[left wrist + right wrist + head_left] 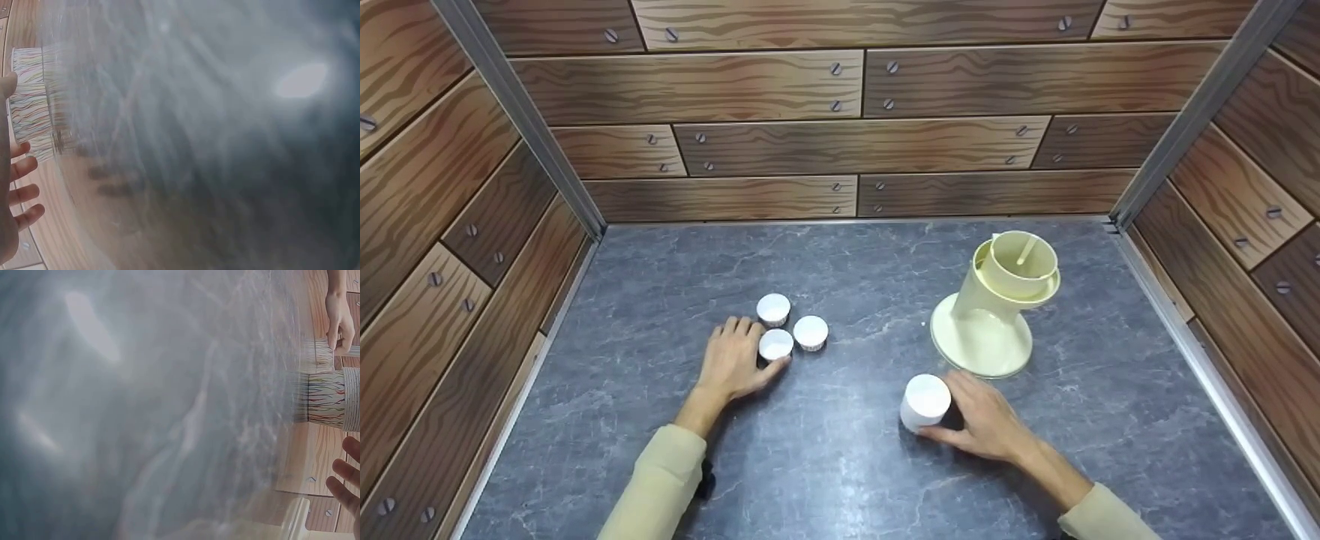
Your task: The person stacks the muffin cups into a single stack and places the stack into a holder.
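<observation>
Around the work, wood-patterned walls (855, 82) close in a dark table (840, 465). Largest on it is the cream stand (994, 346), round-based, toward the far right; its overhanging head could tip it if an arm caught the rim hard.

Next come the hands, well apart. The right hand (987, 420) curves loosely about the stack (925, 405), thumb by its base; the right wrist view shows its fingertips just off the wall. The left hand (733, 364) pinches the near cup (776, 346) between thumb and index, though how firmly I cannot tell.

The stack stands upright in front of the stand, tall and narrow: a sideways nudge from thumb or fingers could topple it, and a lift by the upper rims alone might leave the lower cups behind. The right hand's knuckles are also near the stand's base and may bump it.

Smallest, the far cup (773, 309) and the side cup (811, 333) crowd the near cup; a careless left finger could knock either over.
</observation>
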The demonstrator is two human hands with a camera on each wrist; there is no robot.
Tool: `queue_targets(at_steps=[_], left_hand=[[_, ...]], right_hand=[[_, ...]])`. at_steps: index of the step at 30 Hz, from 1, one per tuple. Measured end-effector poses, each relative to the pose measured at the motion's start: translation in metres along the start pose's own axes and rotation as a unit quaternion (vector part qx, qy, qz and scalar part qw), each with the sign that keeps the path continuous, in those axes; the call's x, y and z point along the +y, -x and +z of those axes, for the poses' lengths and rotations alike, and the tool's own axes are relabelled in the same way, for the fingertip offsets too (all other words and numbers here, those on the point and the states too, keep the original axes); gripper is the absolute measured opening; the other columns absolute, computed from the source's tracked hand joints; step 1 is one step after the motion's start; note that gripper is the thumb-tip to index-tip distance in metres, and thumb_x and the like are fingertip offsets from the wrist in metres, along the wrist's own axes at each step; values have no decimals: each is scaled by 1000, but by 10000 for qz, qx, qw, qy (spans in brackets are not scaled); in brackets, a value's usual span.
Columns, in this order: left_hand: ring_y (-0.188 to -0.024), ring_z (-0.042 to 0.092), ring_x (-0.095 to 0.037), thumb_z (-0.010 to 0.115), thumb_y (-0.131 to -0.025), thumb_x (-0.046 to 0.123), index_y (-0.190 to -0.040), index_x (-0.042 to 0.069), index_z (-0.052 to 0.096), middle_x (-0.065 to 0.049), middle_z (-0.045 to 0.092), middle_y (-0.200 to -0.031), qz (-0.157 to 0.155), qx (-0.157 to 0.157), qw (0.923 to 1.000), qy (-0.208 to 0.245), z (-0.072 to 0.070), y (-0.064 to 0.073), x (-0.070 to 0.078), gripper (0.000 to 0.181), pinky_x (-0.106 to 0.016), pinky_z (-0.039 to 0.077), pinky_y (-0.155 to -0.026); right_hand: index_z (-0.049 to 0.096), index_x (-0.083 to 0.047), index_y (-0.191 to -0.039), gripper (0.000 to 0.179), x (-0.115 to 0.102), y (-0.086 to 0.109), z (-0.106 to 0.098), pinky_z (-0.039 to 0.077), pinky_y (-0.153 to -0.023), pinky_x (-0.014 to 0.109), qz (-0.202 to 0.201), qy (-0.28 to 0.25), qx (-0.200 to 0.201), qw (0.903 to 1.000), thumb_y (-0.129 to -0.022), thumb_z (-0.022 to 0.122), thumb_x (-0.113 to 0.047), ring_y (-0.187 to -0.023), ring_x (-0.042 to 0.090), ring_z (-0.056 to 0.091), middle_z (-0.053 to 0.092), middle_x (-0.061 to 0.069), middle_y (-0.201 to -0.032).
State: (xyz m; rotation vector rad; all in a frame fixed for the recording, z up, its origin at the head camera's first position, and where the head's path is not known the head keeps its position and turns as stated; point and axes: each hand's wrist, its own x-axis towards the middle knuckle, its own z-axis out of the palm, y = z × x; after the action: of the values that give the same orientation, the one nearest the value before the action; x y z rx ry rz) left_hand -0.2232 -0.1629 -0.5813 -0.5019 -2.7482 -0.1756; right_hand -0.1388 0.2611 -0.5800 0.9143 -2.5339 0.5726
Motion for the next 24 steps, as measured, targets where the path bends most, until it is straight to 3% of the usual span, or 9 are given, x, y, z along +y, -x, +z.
queue_targets(at_steps=[12,24], left_hand=[[-106,62,-36,65,-89,71,-116,7,68,-16,68,-111,46,19,10000,64,-6,5,-3,69,-53,52,-88],[-102,60,-33,63,-89,73,-114,7,67,-14,67,-107,221,102,9996,-159,-14,11,1,71,-49,52,-84]], right_hand=[[65,-13,-115,64,0,-1,-1,56,-77,33,-46,17,14,10000,-79,85,-62,-88,9,59,62,-4,-97],[65,-12,-115,64,0,-1,0,56,-76,34,15,-51,-18,10000,-79,86,-61,-89,10,61,64,-2,-98]])
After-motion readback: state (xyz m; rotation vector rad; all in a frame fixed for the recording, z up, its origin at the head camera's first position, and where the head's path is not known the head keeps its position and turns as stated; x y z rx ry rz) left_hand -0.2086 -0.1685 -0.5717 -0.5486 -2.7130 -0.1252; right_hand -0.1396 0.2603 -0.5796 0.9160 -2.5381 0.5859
